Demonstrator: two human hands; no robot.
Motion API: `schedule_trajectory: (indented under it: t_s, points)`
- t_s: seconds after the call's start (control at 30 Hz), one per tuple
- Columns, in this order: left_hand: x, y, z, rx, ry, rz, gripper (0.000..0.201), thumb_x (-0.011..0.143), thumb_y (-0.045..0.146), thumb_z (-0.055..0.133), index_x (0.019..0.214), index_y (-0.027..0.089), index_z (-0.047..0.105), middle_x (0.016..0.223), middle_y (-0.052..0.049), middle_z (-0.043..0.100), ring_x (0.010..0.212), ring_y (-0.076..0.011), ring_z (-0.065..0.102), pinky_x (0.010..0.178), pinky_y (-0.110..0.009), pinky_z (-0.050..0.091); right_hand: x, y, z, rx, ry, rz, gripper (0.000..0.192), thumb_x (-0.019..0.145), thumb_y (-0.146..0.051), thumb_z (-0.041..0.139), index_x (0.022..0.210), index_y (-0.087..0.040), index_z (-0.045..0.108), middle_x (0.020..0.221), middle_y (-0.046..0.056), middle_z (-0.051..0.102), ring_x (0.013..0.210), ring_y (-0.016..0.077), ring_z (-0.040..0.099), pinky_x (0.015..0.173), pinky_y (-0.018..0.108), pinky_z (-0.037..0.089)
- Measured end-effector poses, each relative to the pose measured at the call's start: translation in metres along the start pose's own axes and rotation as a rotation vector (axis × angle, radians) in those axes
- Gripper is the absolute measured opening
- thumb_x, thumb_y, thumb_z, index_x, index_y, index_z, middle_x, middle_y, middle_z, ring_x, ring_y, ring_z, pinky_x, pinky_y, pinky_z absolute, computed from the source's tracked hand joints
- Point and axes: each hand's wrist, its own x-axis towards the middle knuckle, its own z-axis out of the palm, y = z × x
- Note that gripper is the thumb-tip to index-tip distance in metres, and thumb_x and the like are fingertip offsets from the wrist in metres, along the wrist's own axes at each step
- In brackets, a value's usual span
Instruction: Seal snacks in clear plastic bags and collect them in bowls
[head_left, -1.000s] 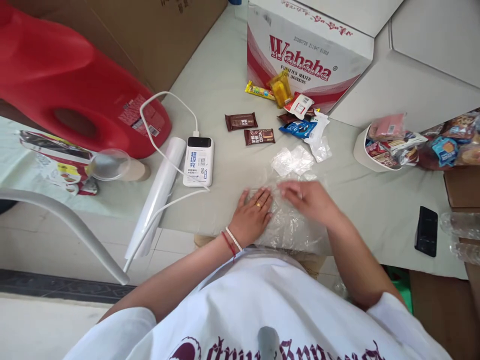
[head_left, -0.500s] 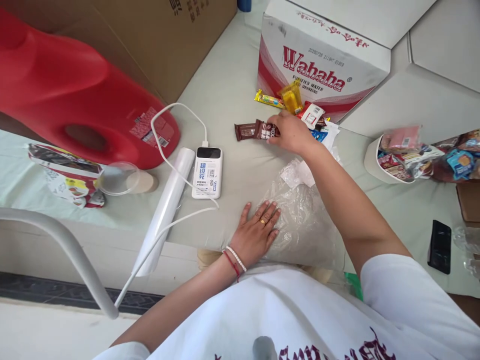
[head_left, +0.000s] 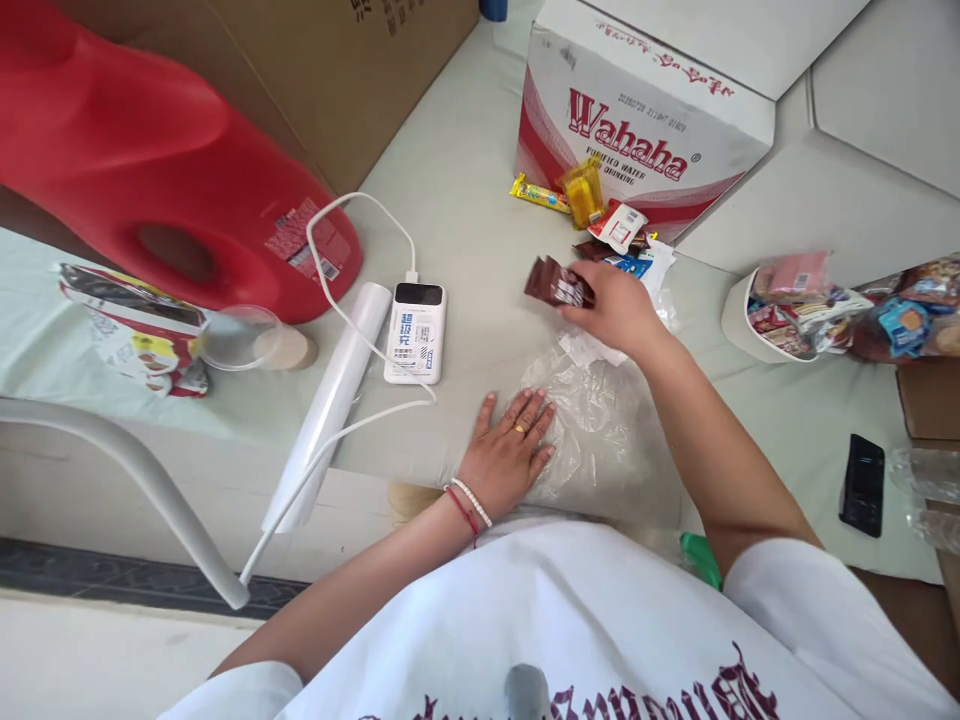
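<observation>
The right hand [head_left: 611, 305] pinches brown bars [head_left: 561, 284], which might slip if held loosely; the left hand [head_left: 504, 455], spread flat, grips nothing, touching the bag [head_left: 600, 435].

White T-shirt [head_left: 540, 600], maroon lettering [head_left: 697, 702] (ornate blackletter), white beaded bracelet [head_left: 475, 503], red cord [head_left: 466, 514], gold ring [head_left: 519, 429]

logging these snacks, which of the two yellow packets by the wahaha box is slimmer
The left one, the stick-like yellow packet; the other yellow packet is clearly broader.

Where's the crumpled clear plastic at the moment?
Head view, right of centre: the clear plastic lies near the close edge of the table, between the left hand and the right forearm.
</observation>
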Motion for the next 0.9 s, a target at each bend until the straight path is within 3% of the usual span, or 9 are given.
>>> schedule_trajectory:
  t_s: [0.07,0.13,0.27,0.37,0.57,0.67,0.73,0.83,0.9]
  points:
    - [0.0,0.001,0.002,0.006,0.02,-0.002,0.055,0.106,0.041,0.041,0.159,0.025,0.041,0.168,-0.011,0.035,0.155,-0.0287,0.035,0.129,-0.064,0.011,-0.059,0.003,-0.007,0.068,-0.053,0.02,0.045,0.089,-0.043,0.069,0.127,-0.02,0.065,0.112,0.01,0.07,0.096,0.0264,0.065,0.08,0.032,0.046]
    - [0.001,0.001,0.004,0.01,0.038,0.003,0.056,0.105,0.04,0.042,0.159,0.026,0.041,0.168,-0.011,0.033,0.156,-0.0296,0.034,0.129,-0.065,0.011,-0.11,0.004,0.0,0.096,-0.136,0.049,0.047,0.089,-0.042,0.07,0.131,-0.023,0.063,0.112,0.007,0.07,0.093,0.0237,0.066,0.077,0.03,0.045]
    - [0.0,0.001,0.005,0.024,0.061,-0.024,0.058,0.105,0.039,0.042,0.161,0.026,0.037,0.167,-0.014,0.034,0.154,-0.0322,0.037,0.127,-0.069,0.008,-0.168,0.004,0.034,0.006,-0.264,0.16,0.046,0.092,-0.035,0.066,0.136,-0.024,0.06,0.121,0.009,0.068,0.096,0.0246,0.068,0.071,0.03,0.045]
    - [-0.003,0.0,0.003,0.042,0.07,-0.073,0.06,0.105,0.039,0.04,0.162,0.024,0.034,0.165,-0.016,0.039,0.152,-0.0332,0.04,0.126,-0.071,0.006,-0.182,0.008,0.045,-0.053,-0.249,0.232,0.046,0.094,-0.034,0.063,0.139,-0.023,0.058,0.128,0.011,0.065,0.097,0.0268,0.069,0.068,0.032,0.046]
    - [-0.004,-0.001,0.002,0.067,0.062,-0.094,0.06,0.105,0.041,0.039,0.162,0.024,0.036,0.165,-0.018,0.038,0.152,-0.0365,0.04,0.124,-0.073,0.013,-0.179,0.0,0.037,-0.043,-0.175,0.187,0.05,0.094,-0.035,0.063,0.142,-0.023,0.055,0.126,0.012,0.065,0.098,0.0282,0.069,0.07,0.034,0.05]
    - [-0.007,-0.002,0.003,0.09,0.121,-0.104,0.059,0.104,0.04,0.042,0.16,0.025,0.039,0.168,-0.017,0.033,0.155,-0.0374,0.034,0.124,-0.071,0.016,-0.168,-0.013,0.045,-0.037,-0.222,0.135,0.045,0.093,-0.031,0.064,0.137,-0.022,0.059,0.124,0.013,0.066,0.096,0.0282,0.07,0.072,0.035,0.053]
    - [-0.012,-0.007,0.003,0.11,0.189,-0.094,0.058,0.102,0.037,0.048,0.159,0.027,0.042,0.167,-0.016,0.035,0.157,-0.0369,0.031,0.125,-0.069,0.014,-0.166,-0.016,0.05,-0.015,-0.239,0.131,0.053,0.092,-0.029,0.067,0.143,-0.022,0.056,0.136,0.014,0.06,0.098,0.029,0.07,0.074,0.037,0.055]
    - [-0.025,-0.021,-0.004,0.089,0.187,0.042,0.054,0.099,0.025,0.051,0.153,0.032,0.049,0.161,-0.012,0.048,0.154,-0.0321,0.039,0.128,-0.066,0.011,-0.184,-0.006,0.048,0.105,-0.157,0.099,0.069,0.093,-0.034,0.068,0.156,-0.024,0.042,0.158,0.016,0.042,0.11,0.0312,0.068,0.08,0.041,0.059]
    - [-0.034,-0.033,-0.012,0.015,0.083,0.19,0.056,0.097,0.018,0.049,0.151,0.032,0.05,0.153,-0.01,0.057,0.149,-0.0274,0.047,0.129,-0.06,0.017,-0.209,0.007,0.043,0.227,-0.074,0.005,0.063,0.098,-0.038,0.062,0.156,-0.026,0.042,0.157,0.015,0.044,0.117,0.0305,0.065,0.086,0.044,0.06]
